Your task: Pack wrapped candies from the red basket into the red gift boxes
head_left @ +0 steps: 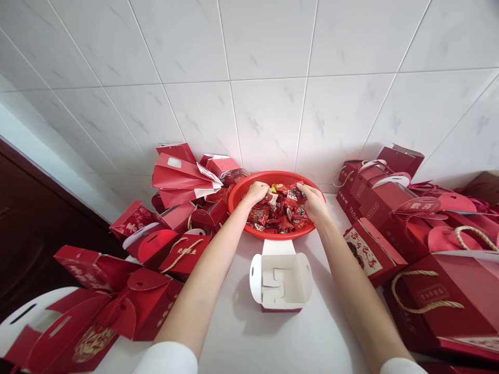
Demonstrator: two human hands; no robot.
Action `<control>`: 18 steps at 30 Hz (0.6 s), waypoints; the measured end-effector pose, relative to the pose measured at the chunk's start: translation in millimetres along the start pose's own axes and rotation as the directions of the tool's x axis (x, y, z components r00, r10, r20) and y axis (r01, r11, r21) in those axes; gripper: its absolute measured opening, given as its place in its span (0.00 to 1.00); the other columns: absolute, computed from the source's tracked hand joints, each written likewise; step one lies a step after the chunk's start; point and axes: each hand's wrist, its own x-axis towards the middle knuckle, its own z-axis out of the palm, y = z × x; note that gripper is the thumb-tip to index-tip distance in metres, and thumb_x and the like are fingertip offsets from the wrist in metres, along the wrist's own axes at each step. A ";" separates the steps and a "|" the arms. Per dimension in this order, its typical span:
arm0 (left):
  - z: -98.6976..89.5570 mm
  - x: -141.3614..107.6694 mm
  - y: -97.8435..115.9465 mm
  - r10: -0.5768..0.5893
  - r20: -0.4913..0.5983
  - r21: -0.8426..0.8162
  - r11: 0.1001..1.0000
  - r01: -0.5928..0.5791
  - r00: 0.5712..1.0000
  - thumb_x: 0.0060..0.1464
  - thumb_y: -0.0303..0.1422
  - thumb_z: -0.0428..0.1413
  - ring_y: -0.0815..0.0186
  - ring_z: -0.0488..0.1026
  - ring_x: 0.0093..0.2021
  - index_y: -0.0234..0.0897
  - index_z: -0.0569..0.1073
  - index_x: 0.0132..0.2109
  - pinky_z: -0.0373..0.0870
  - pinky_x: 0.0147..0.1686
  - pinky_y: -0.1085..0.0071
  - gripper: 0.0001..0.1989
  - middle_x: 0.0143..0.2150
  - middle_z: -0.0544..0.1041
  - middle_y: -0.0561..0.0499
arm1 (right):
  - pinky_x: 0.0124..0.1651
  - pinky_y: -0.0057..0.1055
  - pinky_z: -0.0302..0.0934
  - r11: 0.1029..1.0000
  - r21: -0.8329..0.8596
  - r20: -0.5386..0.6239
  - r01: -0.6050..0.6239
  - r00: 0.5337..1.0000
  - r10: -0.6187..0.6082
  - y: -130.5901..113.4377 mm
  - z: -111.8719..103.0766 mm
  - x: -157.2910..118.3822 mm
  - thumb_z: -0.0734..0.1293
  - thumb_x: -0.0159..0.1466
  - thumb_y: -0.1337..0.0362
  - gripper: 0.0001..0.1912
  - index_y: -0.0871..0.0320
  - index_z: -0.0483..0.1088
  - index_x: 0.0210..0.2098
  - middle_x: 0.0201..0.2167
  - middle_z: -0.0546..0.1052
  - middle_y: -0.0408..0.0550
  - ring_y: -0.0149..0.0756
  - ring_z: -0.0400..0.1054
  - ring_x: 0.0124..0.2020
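A red plastic basket (237, 193) stands against the wall, holding a heap of red-wrapped candies (286, 210). My left hand (257, 192) is over its left side with the fingers closed at the candies; what they grip is hidden. At the basket's right side, my right hand (315, 203) pinches a red-wrapped candy between thumb and fingers. In front of the basket, between my forearms, sits a small gift box (288, 285) with its flaps spread. Its white inside and folded bottom panels show, with no candy in it.
Red gift boxes (187, 254) with rope handles crowd the left of the white table (288, 348). More red boxes (432, 301) are stacked along the right. A tiled wall (268, 114) rises right behind the basket. A dark door (47, 218) is at far left.
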 end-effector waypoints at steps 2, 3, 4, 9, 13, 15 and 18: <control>-0.7 -0.8 1.2 -0.001 -0.003 -0.039 0.999 0.001 1.000 0.46 0.28 0.49 0.67 0.66 0.26 0.37 0.66 0.21 0.62 0.29 0.71 0.09 0.21 0.70 0.54 | 0.29 0.28 0.63 1.000 0.004 -0.004 -0.004 1.000 0.004 -1.2 0.7 -0.6 0.79 0.38 0.48 0.23 0.56 0.74 0.26 0.30 0.77 0.44 0.35 0.69 0.33; -0.9 -1.2 1.5 -0.003 -0.004 -0.052 0.999 0.003 1.000 0.45 0.27 0.49 0.67 0.65 0.26 0.37 0.65 0.20 0.61 0.28 0.71 0.08 0.20 0.69 0.54 | 0.29 0.28 0.63 1.000 0.001 -0.007 -0.004 1.000 0.004 -1.6 1.1 -1.0 0.79 0.38 0.48 0.23 0.56 0.74 0.25 0.30 0.77 0.44 0.35 0.69 0.33; -0.8 -1.6 1.6 -0.004 -0.004 -0.061 0.998 0.004 1.000 0.45 0.28 0.49 0.67 0.64 0.25 0.38 0.64 0.20 0.60 0.28 0.71 0.08 0.20 0.68 0.54 | 0.29 0.28 0.63 1.000 -0.003 -0.008 -0.003 1.000 0.003 -1.8 1.4 -1.3 0.79 0.38 0.48 0.23 0.56 0.74 0.25 0.30 0.77 0.44 0.35 0.69 0.33; 2.1 -1.2 0.7 0.004 -0.003 -0.082 0.997 -0.004 1.000 0.45 0.29 0.50 0.65 0.67 0.29 0.37 0.68 0.22 0.63 0.31 0.71 0.07 0.23 0.72 0.52 | 0.32 0.30 0.65 1.000 0.007 0.006 0.004 1.000 -0.004 -0.7 1.3 -1.5 0.79 0.40 0.49 0.21 0.55 0.74 0.26 0.31 0.78 0.44 0.38 0.70 0.36; 2.9 -0.7 0.1 -0.018 -0.009 -0.048 0.999 0.017 1.000 0.48 0.29 0.49 0.64 0.69 0.30 0.37 0.69 0.23 0.64 0.32 0.70 0.09 0.25 0.75 0.51 | 0.32 0.30 0.65 1.000 0.007 0.007 0.002 1.000 -0.002 -0.4 0.9 -0.8 0.79 0.40 0.49 0.20 0.55 0.74 0.25 0.31 0.77 0.43 0.38 0.70 0.36; 2.1 -1.4 -0.8 -0.035 -0.015 -0.019 0.999 0.035 0.999 0.49 0.28 0.49 0.64 0.70 0.31 0.37 0.69 0.23 0.64 0.32 0.71 0.10 0.26 0.76 0.51 | 0.32 0.30 0.64 1.000 0.007 0.008 -0.001 1.000 0.001 -0.4 0.7 -0.5 0.79 0.40 0.49 0.20 0.55 0.74 0.25 0.31 0.77 0.43 0.38 0.70 0.36; 0.1 -2.9 -3.1 -0.081 -0.036 0.033 0.996 0.083 0.996 0.51 0.28 0.49 0.63 0.73 0.33 0.37 0.73 0.27 0.64 0.33 0.70 0.09 0.32 0.79 0.49 | 0.31 0.29 0.63 1.000 0.012 0.008 -0.002 1.000 0.002 0.3 0.4 0.2 0.79 0.40 0.49 0.21 0.55 0.74 0.26 0.31 0.77 0.43 0.37 0.70 0.36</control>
